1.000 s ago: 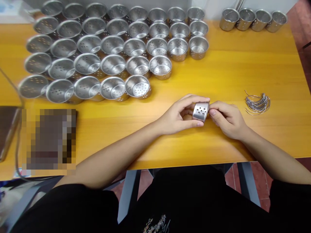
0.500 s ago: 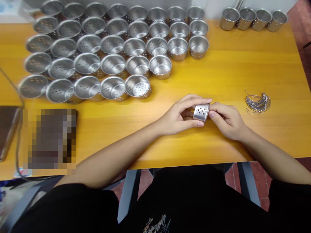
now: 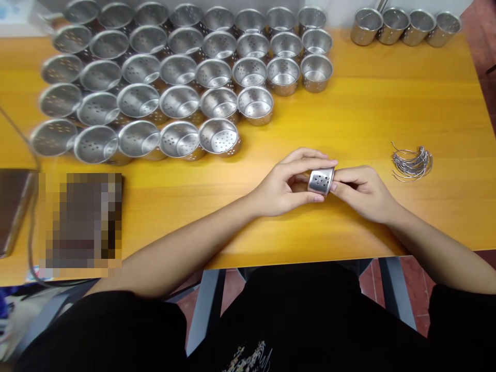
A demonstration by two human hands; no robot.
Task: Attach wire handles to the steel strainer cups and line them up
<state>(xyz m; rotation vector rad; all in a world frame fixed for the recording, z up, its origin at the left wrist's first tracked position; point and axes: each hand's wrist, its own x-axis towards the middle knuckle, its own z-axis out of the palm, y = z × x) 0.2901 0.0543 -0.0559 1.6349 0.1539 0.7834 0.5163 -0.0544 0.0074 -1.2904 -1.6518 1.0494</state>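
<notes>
A small perforated metal cup (image 3: 321, 181) lies on its side between my two hands, just above the yellow table (image 3: 368, 103). My left hand (image 3: 284, 183) wraps its fingers over the cup's top and left side. My right hand (image 3: 362, 194) pinches at the cup's right rim with thumb and fingers closed. Whether a wire is in those fingers is hidden. A bundle of curved wire handles (image 3: 411, 163) lies on the table to the right of my right hand.
Several rows of upright perforated metal cups (image 3: 182, 88) fill the table's far left. Another short row of cups (image 3: 405, 26) stands at the far right corner. A blurred dark object (image 3: 79, 222) and a cable (image 3: 23, 155) lie at the near left.
My hands and the cup have barely moved. The cup has tipped slightly, its holed face looking a little narrower, and my right fingers have closed in on its rim.
</notes>
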